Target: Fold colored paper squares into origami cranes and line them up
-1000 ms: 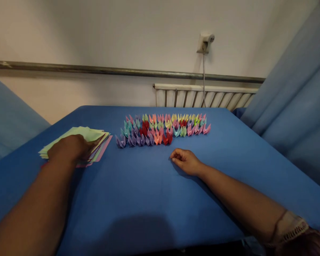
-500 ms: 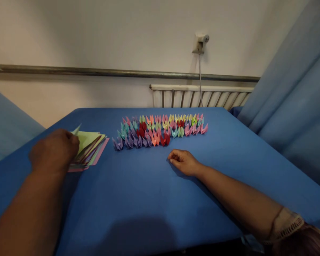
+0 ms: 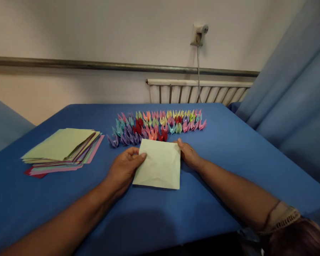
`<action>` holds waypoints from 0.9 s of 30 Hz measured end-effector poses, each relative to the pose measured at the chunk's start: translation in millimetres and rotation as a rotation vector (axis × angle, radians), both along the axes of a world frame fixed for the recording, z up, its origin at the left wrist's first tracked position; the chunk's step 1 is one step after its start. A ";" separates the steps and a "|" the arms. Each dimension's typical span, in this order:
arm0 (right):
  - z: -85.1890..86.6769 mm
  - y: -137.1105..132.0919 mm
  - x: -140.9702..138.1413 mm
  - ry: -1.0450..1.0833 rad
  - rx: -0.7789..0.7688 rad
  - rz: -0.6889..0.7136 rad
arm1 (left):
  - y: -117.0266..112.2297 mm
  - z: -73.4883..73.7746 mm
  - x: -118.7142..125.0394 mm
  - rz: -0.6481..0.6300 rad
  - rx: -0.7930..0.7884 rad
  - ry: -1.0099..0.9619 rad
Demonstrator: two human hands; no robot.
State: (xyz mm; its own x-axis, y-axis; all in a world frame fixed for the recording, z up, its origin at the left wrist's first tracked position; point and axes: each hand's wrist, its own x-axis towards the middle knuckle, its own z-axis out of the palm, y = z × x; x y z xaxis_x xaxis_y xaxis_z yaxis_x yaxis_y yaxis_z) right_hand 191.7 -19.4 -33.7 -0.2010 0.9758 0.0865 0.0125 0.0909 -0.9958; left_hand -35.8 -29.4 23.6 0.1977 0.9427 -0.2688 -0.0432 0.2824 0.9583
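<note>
A square sheet of pale green origami paper (image 3: 159,164) is held in front of me, tilted, over the blue table. My left hand (image 3: 124,167) pinches its left edge, thumb on top and fingers behind. At the upper right corner, my right hand (image 3: 190,154) grips the sheet, its thumb tip showing by the edge and its other fingers mostly hidden. Just beyond the sheet stand several rows of folded paper cranes (image 3: 154,122) in purple, red, pink, yellow and teal. The sheet's top edge overlaps the front row in view.
To the left lies a loose stack of coloured paper sheets (image 3: 61,147), pale green on top. The blue table (image 3: 229,156) reaches back toward a white radiator (image 3: 213,84) and a metal rail (image 3: 101,65). Blue curtains (image 3: 288,89) hang at the right.
My left hand has moved right from the stack, bringing a pale green sheet to the middle. My right hand, which lay curled on the table, now holds the sheet's other side.
</note>
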 end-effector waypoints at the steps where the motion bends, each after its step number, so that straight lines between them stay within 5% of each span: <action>1: -0.2 0.3 0.5 0.061 -0.019 -0.003 | 0.3 -8.0 3.0 -0.028 -0.015 -0.004; 5: -2.2 0.5 -2.0 0.173 -0.144 -0.050 | 6.0 -26.5 5.6 -0.088 -0.022 0.004; 13: -1.7 1.2 -6.9 0.252 -0.180 -0.181 | 3.1 -27.5 2.2 -0.270 0.040 0.007; 27: -7.1 7.8 -6.2 0.170 -0.083 -0.341 | 20.2 -27.2 -5.2 -0.202 0.277 0.240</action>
